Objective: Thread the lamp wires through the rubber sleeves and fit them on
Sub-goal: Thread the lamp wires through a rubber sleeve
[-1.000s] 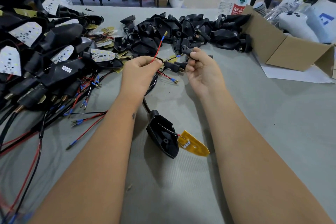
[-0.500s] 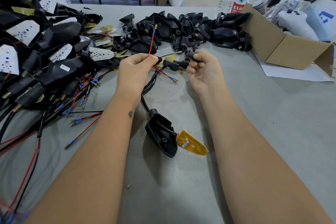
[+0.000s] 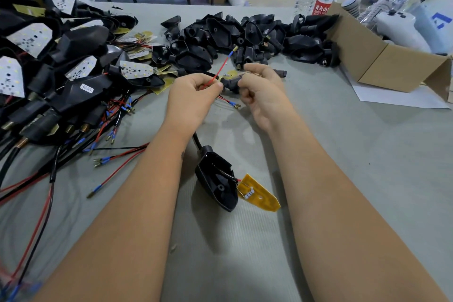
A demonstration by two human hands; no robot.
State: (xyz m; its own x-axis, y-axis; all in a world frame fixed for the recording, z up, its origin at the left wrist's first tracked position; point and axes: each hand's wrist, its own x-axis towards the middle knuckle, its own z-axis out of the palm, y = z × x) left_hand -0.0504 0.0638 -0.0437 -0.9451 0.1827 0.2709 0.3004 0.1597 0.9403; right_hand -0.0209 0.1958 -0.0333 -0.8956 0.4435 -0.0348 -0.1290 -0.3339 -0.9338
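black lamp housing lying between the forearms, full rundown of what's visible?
The lamp housing is a glossy black shell, apparently plastic, teardrop-shaped and lying open side up on the grey table between the forearms. Inside show a round screw boss and thin wires. A yellow circuit board hangs out at its near right edge, joined by those wires, flat on the table. A black cable leaves its far end towards the left hand. Neither hand touches the housing.

Two bare forearms, sleeveless, a small dark mark [image 3: 182, 154] on the left
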